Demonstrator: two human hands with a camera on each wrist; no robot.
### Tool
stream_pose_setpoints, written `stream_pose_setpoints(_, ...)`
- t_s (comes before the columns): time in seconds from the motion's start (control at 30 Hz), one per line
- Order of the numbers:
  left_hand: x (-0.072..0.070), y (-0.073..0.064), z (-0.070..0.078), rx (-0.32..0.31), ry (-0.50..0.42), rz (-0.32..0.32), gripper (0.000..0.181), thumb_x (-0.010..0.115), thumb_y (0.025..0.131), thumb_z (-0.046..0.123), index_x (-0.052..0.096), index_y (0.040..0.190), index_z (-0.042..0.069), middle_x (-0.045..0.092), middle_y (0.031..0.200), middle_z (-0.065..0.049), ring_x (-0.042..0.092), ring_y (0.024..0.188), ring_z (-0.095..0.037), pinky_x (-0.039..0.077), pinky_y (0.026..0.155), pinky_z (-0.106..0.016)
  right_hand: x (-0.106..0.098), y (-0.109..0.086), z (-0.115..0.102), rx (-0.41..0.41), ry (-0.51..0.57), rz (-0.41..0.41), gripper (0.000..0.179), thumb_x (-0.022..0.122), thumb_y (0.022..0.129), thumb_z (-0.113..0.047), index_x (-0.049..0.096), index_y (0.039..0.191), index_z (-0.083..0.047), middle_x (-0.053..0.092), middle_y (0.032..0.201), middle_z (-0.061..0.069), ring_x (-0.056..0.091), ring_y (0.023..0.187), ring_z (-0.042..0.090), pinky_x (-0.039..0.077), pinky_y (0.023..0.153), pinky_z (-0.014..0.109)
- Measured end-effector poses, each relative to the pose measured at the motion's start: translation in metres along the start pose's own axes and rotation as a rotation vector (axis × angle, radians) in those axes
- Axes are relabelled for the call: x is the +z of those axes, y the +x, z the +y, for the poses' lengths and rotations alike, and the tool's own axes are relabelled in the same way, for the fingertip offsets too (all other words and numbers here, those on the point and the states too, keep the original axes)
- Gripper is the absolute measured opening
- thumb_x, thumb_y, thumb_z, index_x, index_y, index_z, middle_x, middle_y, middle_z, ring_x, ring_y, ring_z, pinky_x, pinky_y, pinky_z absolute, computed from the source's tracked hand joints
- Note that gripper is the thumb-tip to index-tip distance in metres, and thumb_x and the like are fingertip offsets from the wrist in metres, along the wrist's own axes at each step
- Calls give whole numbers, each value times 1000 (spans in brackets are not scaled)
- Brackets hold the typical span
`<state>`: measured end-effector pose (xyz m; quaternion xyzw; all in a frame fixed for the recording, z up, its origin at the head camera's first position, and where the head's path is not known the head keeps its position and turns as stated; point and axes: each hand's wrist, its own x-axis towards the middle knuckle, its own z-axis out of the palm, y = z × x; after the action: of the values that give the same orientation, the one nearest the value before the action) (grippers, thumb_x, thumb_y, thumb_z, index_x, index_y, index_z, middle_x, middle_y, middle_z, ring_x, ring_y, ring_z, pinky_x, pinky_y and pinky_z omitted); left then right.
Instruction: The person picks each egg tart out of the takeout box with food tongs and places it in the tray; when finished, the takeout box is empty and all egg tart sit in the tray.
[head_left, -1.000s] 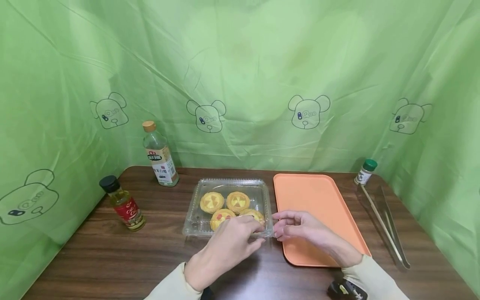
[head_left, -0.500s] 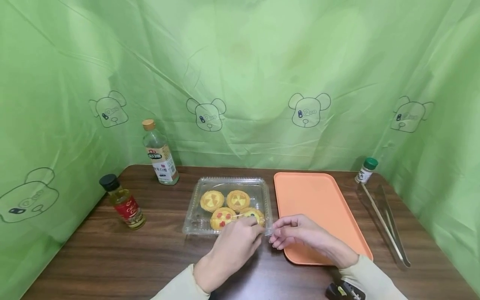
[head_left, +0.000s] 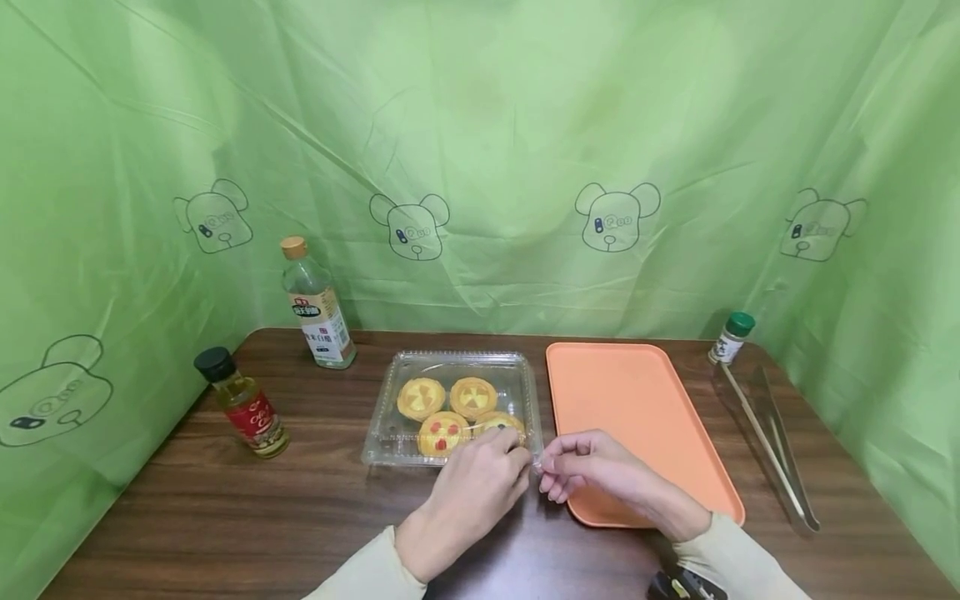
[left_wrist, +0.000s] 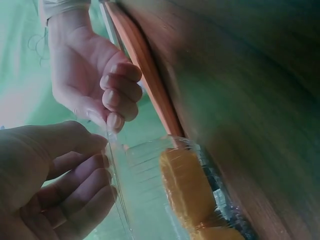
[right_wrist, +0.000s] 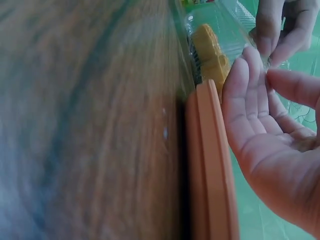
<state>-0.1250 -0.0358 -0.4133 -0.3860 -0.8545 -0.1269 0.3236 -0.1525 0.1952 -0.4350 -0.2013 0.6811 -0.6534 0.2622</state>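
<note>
A clear plastic clamshell container point(head_left: 378, 433) with several egg tarts point(head_left: 422, 398) inside stands mid-table, its lid down over them. At its front right corner both hands meet. My left hand point(head_left: 476, 475) pinches the lid's front edge between thumb and fingers; in the left wrist view this hand point(left_wrist: 60, 180) has the thin rim between its fingertips. The corner tip is pinched by my right hand point(head_left: 603, 467), thumb against index finger, the other fingers loosely bent. Part of the front right tart is covered by my left hand in the head view.
An orange tray point(head_left: 615, 392) lies right of the container, under my right forearm. Metal tongs point(head_left: 780, 458) and a green-capped shaker point(head_left: 730, 337) are farther right. A vinegar bottle point(head_left: 318, 312) and an oil bottle point(head_left: 247, 408) stand left. Green cloth point(head_left: 480, 125) encloses the table.
My left hand has shifted slightly right and its fingers have closed on the lid's edge. My right hand has moved slightly left and down, its thumb and index now together at the corner.
</note>
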Motion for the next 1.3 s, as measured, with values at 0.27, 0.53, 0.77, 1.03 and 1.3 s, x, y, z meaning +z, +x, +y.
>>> stream_pose_setpoints(0.27, 3, 0, 0, 33, 41, 25, 12, 88, 77, 11, 77, 78, 13, 58, 78, 4, 56, 67, -12, 47, 49, -22, 6, 2, 1, -9, 10, 44, 26, 62, 103, -6, 62, 108, 19, 72, 90, 17, 69, 77, 18, 61, 73, 30)
stream_pose_setpoints(0.53, 9, -3, -1, 69, 34, 96, 19, 88, 73, 8, 69, 71, 11, 54, 75, 3, 53, 63, -12, 46, 48, -21, 10, 4, 1, -15, -14, 53, 21, 58, 103, -5, 63, 104, 16, 72, 91, 18, 70, 78, 19, 61, 72, 29)
stream_pose_setpoints(0.77, 11, -4, -3, 67, 15, 127, 16, 86, 72, 7, 70, 72, 10, 55, 75, 4, 51, 62, -10, 43, 49, -17, 13, 3, 0, 9, -37, 105, 17, 59, 100, -5, 66, 101, 10, 70, 85, 11, 64, 71, 15, 57, 67, 25)
stream_pose_setpoints(1.03, 13, -5, 0, 13, -23, 169, 20, 82, 68, 3, 65, 68, 11, 50, 73, 5, 44, 60, -8, 32, 47, -12, 17, 2, 2, -3, -106, 182, 11, 61, 96, -2, 66, 95, 8, 68, 79, 10, 62, 68, 16, 54, 64, 25)
stream_pose_setpoints(1.3, 11, 0, 0, -22, -13, 223, 13, 79, 72, 3, 67, 73, 10, 49, 75, 3, 44, 62, -10, 32, 49, -15, 21, 0, 2, -42, -147, 195, 11, 63, 97, -3, 69, 97, 7, 71, 79, 11, 65, 68, 15, 56, 62, 25)
